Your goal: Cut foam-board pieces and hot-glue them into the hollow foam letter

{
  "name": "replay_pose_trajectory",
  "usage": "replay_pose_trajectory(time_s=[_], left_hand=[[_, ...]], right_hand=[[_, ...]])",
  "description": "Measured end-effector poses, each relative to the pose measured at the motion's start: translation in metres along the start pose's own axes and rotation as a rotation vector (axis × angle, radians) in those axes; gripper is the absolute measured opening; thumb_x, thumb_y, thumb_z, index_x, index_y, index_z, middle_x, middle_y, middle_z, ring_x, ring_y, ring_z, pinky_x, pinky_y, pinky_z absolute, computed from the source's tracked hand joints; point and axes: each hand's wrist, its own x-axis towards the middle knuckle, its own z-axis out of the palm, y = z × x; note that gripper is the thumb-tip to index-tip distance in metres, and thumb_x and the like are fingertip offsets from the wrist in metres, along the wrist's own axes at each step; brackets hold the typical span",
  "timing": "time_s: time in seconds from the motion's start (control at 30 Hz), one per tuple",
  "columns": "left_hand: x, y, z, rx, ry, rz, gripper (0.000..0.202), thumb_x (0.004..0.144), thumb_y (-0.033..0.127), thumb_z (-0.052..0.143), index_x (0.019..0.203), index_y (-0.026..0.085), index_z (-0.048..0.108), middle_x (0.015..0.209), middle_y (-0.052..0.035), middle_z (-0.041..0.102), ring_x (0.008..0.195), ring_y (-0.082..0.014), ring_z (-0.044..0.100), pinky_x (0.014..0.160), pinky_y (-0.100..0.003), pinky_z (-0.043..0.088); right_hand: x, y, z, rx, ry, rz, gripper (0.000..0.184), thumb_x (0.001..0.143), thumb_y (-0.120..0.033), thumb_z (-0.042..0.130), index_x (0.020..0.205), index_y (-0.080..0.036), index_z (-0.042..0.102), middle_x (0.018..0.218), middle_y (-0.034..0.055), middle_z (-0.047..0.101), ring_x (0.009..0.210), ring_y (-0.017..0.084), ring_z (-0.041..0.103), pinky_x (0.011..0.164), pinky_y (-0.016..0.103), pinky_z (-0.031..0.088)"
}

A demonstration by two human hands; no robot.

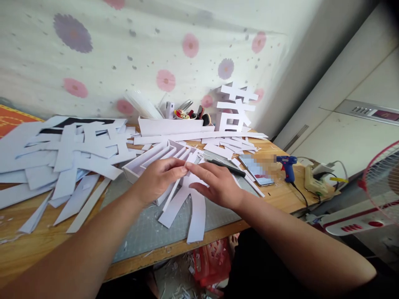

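My left hand and my right hand meet over a white foam-board cut-out that lies on a grey cutting mat. The left fingers curl round the edge of a thin upright white strip on the cut-out. The right hand lies flat with fingers stretched out, pressing the board beside that strip. A black knife or pen lies just behind the right hand.
Piles of white foam-board pieces cover the left of the wooden table. A finished white 3D character stands at the back. A phone, a blue glue gun and a power strip lie right. A fan stands beyond the edge.
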Motion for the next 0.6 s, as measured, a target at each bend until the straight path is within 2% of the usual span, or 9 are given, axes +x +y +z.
replay_pose_trajectory(time_s=[0.1,0.23,0.37,0.47,0.6], left_hand=[[0.000,-0.002,0.001,0.185,-0.109,0.079,0.038,0.089,0.047,0.045,0.084,0.019,0.069,0.080,-0.0019,0.069,0.082,-0.0208,0.062,0.078,-0.033,0.048],[0.003,-0.004,-0.002,0.354,-0.172,0.160,0.043,0.092,0.046,0.039,0.075,0.018,0.067,0.077,-0.0029,0.064,0.076,-0.0189,0.059,0.073,-0.032,0.045],[0.004,-0.005,-0.008,0.467,-0.254,0.120,0.029,0.084,0.041,0.050,0.078,0.022,0.070,0.082,-0.0028,0.067,0.079,-0.0197,0.060,0.073,-0.031,0.044],[0.004,-0.007,-0.007,0.574,-0.247,0.118,0.020,0.077,0.038,0.057,0.074,0.023,0.070,0.085,-0.0021,0.069,0.082,-0.0204,0.060,0.078,-0.034,0.041],[0.002,-0.008,-0.001,0.721,-0.182,0.115,0.022,0.076,0.033,0.058,0.059,0.020,0.064,0.089,-0.0024,0.067,0.088,-0.0219,0.058,0.086,-0.041,0.034]], right_hand=[[0.001,-0.004,0.004,0.082,0.025,0.048,0.038,0.093,-0.036,0.054,0.128,-0.020,0.054,0.093,0.0064,0.067,0.077,0.015,0.062,0.070,0.028,0.052],[-0.001,0.004,0.009,0.118,0.049,0.101,0.019,0.091,-0.033,0.058,0.101,-0.017,0.064,0.079,0.0042,0.065,0.069,0.013,0.059,0.064,0.027,0.050],[-0.005,0.007,0.017,0.152,-0.025,0.155,0.016,0.090,-0.032,0.059,0.094,-0.018,0.064,0.078,0.0036,0.066,0.069,0.013,0.060,0.062,0.025,0.048],[-0.008,0.007,0.027,0.171,-0.017,0.199,0.014,0.089,-0.031,0.060,0.090,-0.018,0.064,0.077,0.0032,0.066,0.068,0.013,0.060,0.062,0.025,0.048],[-0.011,0.006,0.042,0.216,-0.033,0.212,0.011,0.088,-0.028,0.060,0.092,-0.018,0.064,0.077,0.0027,0.065,0.067,0.013,0.060,0.063,0.025,0.048]])
